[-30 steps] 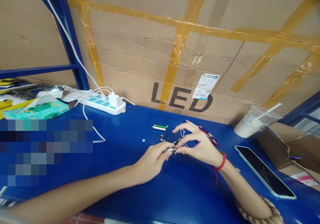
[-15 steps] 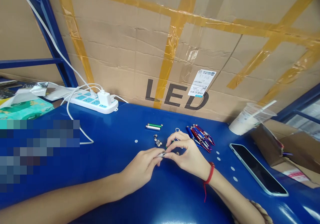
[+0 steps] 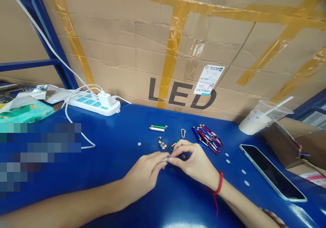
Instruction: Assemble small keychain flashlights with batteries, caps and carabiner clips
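My left hand point(image 3: 144, 173) is closed around a small silver metal tube point(image 3: 165, 159), most of it hidden by the fingers. Thumb and fingertips of my right hand point(image 3: 197, 161) pinch together at the tube's right end; any small part between them is too hidden to make out. A green carabiner point(image 3: 171, 148) lies just behind the right fingertips, with a silver carabiner point(image 3: 183, 133) farther back. Beyond my hands are several small metal caps and button cells point(image 3: 162, 143), a silver tube point(image 3: 156, 129) and a green tube point(image 3: 159, 126). One small round piece point(image 3: 183, 156) lies beneath the right hand.
Several red and blue mini flashlights point(image 3: 207, 138) are piled behind the right hand. Pale discs point(image 3: 243, 172) dot the blue table point(image 3: 114, 133). On the right are a phone point(image 3: 273, 173), a plastic cup point(image 3: 254, 119) and an open carton point(image 3: 285, 146); a power strip point(image 3: 112, 111) stands back left.
The view has shifted slightly, moving the right-side things rightward. My right hand's raised fingers have folded down to the tube's end, uncovering the silver carabiner. The left hand keeps its hold.
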Motion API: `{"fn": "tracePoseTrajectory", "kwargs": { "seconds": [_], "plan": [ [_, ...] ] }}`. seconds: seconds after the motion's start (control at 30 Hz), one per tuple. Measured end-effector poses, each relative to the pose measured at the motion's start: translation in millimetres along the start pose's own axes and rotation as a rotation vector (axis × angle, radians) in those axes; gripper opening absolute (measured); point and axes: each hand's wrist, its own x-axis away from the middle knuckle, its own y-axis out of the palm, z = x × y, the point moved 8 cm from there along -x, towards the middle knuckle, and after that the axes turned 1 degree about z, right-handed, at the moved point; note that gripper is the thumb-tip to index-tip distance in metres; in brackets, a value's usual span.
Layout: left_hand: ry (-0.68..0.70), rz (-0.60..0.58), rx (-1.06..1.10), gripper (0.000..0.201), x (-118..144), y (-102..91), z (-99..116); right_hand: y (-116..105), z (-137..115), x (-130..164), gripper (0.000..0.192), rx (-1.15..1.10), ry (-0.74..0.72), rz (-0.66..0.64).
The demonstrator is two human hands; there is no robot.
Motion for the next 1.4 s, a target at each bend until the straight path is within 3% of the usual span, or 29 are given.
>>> {"fn": "tracePoseTrajectory", "kwargs": {
  "seconds": [0.43,0.83,1.03,1.17,1.4],
  "plan": [
    [-0.048,0.04,0.014,0.025,-3.7,-6.3,-0.1,3.0,9.5,-2.8,0.031,-0.123,0.158,-0.111],
    [-0.099,0.036,0.133,0.023,-5.5,-5.6,-3.9,-3.7,7.8,-7.0,0.034,-0.065,0.115,-0.122],
    [-0.014,0.035,0.038,0.027,-3.9,-5.2,1.4,-4.6,4.9,-5.6,0.033,0.02,0.114,-0.123],
    [0.053,-0.001,-0.034,0.029,-2.0,-0.9,4.5,5.2,6.8,-1.1,0.032,0.005,0.148,-0.216],
    [0.136,0.054,-0.103,0.031,1.2,-1.7,7.1,18.5,26.5,5.2,0.035,-0.192,0.358,-0.257]
  ]
}}
